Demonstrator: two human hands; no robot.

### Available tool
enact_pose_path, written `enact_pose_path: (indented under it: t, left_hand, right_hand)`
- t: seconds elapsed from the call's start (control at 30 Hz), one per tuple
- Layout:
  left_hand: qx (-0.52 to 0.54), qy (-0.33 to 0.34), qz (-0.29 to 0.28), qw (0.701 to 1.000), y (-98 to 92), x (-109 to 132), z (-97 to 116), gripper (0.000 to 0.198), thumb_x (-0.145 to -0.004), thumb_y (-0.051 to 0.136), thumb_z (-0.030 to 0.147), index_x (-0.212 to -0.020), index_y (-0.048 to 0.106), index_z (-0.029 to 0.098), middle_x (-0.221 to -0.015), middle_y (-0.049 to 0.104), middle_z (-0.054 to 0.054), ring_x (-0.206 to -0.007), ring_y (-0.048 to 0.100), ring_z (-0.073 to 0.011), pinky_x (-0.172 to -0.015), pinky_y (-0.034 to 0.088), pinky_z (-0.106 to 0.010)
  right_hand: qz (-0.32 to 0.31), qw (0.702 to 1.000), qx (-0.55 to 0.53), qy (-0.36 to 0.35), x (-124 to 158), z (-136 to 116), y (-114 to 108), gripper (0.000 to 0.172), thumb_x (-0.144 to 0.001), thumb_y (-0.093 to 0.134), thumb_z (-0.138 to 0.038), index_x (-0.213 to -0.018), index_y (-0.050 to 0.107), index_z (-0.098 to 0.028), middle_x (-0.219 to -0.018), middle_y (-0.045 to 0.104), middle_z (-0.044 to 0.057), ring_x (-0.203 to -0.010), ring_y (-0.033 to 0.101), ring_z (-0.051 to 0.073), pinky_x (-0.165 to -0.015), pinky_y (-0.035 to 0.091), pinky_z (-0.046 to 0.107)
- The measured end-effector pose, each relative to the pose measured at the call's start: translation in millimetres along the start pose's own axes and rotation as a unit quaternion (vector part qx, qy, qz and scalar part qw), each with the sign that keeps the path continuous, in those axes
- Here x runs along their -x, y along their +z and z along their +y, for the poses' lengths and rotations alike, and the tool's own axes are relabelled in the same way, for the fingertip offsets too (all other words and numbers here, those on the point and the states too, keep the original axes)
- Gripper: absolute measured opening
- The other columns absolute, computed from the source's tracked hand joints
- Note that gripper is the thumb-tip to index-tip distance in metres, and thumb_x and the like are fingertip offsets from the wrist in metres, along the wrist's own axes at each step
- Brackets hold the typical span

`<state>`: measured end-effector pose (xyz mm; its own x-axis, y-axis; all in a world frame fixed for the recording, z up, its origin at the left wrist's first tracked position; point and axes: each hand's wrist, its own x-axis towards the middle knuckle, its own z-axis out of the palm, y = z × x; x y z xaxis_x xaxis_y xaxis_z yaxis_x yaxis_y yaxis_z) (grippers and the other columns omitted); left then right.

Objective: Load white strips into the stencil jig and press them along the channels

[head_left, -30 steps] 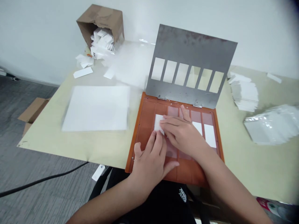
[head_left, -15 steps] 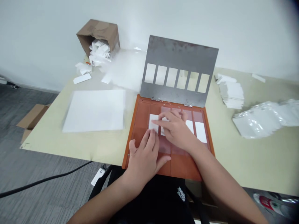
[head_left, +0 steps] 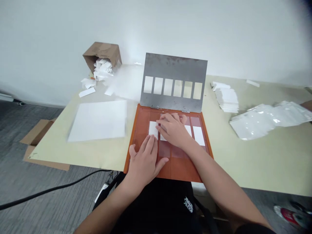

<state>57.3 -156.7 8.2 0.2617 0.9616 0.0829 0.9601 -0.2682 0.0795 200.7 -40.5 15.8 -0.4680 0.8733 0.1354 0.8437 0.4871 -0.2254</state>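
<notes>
An orange tray (head_left: 141, 122) with recessed slots lies before me, its grey metal lid (head_left: 175, 66) with a row of rectangular cut-outs raised at the back. Clear pieces (head_left: 164, 150) lie in several slots, with white cards such as the rightmost one (head_left: 199, 136). My left hand (head_left: 143, 161) is open, palm down, fingertips at the lower edge of the leftmost white card (head_left: 152, 127). Over the tray, my right hand (head_left: 174, 130) has loosely bent, parted fingers. Its thumb and index finger touch that card's right side. This hand partly covers the cards beside it.
White sheets (head_left: 99, 120) are stacked left of the tray. Behind them a cardboard box (head_left: 103, 48) spills white pieces (head_left: 103, 68). On the right are a fanned pile of white cards (head_left: 226, 99) and a row of clear-wrapped packs (head_left: 265, 118). A black cable (head_left: 58, 187) hangs at lower left.
The view has shifted, so the table appears slightly left and the lid lower. My right thumb and index finger have drawn back to the card's right side. My left hand holds its place.
</notes>
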Motion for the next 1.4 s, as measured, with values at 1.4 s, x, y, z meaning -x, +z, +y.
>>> enact_pose_path:
  t: [1.4]
  left_hand:
    - [0.121,0.156,0.171,0.965,3.6,4,-9,0.022,-0.097,0.051,0.029,-0.109,0.068,0.021,-0.114,0.072,-0.006,-0.120,0.058,-0.0260,-0.106,0.024,-0.046]
  right_hand:
    - [-0.005,0.988,-0.105,-0.114,13,57,-34,0.016,-0.094,0.058,-0.036,-0.095,0.072,-0.027,-0.110,0.073,0.003,-0.107,0.061,0.026,-0.093,0.030,0.046]
